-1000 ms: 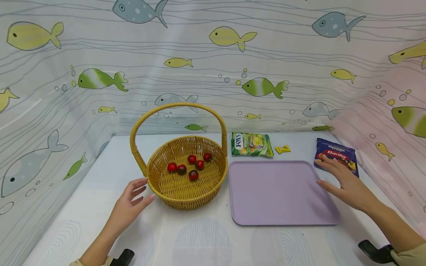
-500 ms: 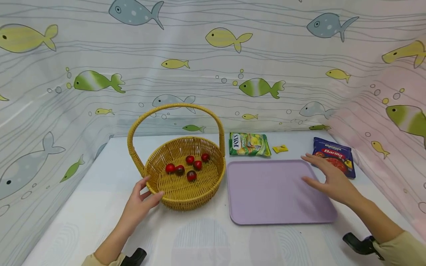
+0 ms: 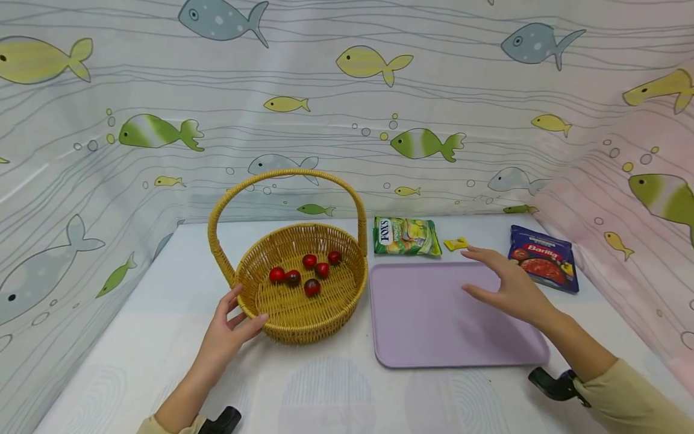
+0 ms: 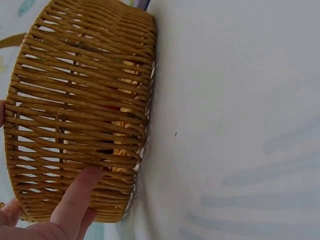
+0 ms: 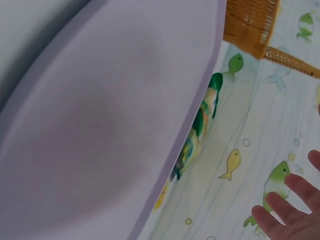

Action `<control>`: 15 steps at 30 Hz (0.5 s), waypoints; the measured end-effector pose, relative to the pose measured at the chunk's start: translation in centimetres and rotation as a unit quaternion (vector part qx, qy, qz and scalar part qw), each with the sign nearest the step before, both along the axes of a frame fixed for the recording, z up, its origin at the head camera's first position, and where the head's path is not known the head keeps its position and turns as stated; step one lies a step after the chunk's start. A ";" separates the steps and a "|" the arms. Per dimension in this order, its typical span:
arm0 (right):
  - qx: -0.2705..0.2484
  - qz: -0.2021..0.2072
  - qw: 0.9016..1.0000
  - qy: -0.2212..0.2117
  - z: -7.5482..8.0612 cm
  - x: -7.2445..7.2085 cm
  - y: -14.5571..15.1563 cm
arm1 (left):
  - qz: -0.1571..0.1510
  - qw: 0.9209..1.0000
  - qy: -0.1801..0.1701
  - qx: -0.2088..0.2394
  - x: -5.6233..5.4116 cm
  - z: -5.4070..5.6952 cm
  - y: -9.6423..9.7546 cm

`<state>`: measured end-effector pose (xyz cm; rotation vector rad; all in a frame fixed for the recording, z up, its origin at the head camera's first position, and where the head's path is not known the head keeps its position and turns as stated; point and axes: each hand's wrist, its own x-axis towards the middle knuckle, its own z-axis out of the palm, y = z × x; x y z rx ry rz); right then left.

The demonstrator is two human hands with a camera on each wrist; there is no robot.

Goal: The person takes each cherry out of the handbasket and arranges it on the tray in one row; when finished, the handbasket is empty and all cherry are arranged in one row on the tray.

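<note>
My left hand (image 3: 225, 337) is at the near left side of a golden wicker basket (image 3: 303, 331) with a tall arched handle. Its thumb lies on the rim while the fingers are against the outer wall; a fingertip (image 4: 90, 175) touches the weave in the left wrist view. Several round red fruits, like cherries (image 3: 312, 287), lie on the basket's floor. My right hand (image 3: 512, 289) hovers over the right part of a light purple tray (image 3: 434, 319), fingers spread and holding nothing. Its nearest small thing is a yellow wrapped sweet (image 3: 456, 243) behind the tray.
Behind the tray lies a green Fox's candy bag (image 3: 406, 236). A dark blue Barilla packet (image 3: 544, 259) sits at the right rear. Fish-patterned sheeting (image 3: 347, 132) walls the white table at the back and both sides.
My left hand has moved right onto the basket's side. The right hand has shifted left from beside the blue packet to above the tray. The basket and fruits appear unmoved.
</note>
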<state>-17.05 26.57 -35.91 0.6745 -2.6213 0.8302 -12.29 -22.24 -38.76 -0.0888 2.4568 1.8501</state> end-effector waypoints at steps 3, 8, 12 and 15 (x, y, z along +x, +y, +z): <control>-0.009 0.018 1.000 0.010 0.1 -0.4 -0.8 | -0.001 1.000 0.002 0.005 0.0 -0.1 0.0; -0.010 0.035 0.999 0.009 0.2 -1.0 -2.5 | -0.002 1.000 0.002 0.010 0.0 -0.2 0.0; -0.004 0.046 0.999 0.002 0.5 -1.3 -3.9 | 0.000 1.000 0.000 0.014 0.0 -0.3 -0.1; -0.009 0.064 0.998 -0.010 0.7 -1.7 -4.8 | 0.001 1.000 0.000 0.020 0.0 -0.4 -0.2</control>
